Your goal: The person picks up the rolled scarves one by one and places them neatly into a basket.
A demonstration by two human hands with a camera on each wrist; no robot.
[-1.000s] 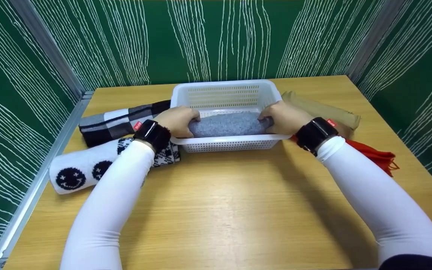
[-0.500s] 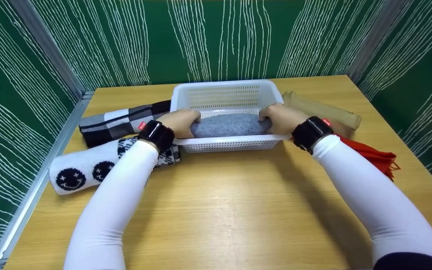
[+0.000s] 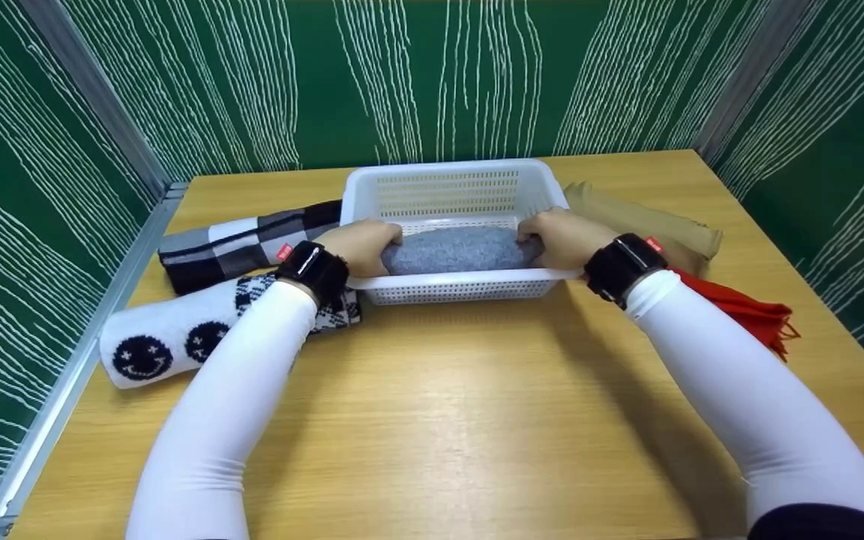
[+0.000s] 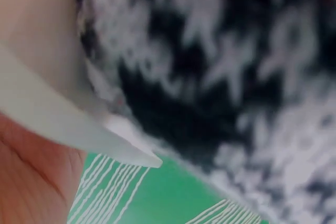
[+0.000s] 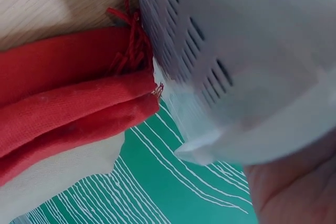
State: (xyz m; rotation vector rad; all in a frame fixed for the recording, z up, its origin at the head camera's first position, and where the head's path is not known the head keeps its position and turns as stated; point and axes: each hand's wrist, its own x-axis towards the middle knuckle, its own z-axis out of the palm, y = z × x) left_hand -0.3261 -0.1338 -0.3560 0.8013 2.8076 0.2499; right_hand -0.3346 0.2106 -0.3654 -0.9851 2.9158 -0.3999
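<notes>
A rolled grey scarf lies along the near side inside a white plastic basket. My left hand grips the scarf's left end, and my right hand grips its right end. Both hands reach over the basket's rim, so most of their fingers are hidden inside. In the left wrist view, part of the left hand shows below the basket's rim. The right wrist view catches the right hand at the corner, beside the slotted basket wall.
Left of the basket lie a black-and-white checked scarf and a white one with smiley faces. To its right are a beige scarf and a fringed red scarf. Green walls surround the wooden table.
Both wrists have shifted slightly inward over the first half second, with the hands staying on the grey scarf. The last half second shows almost no movement.
</notes>
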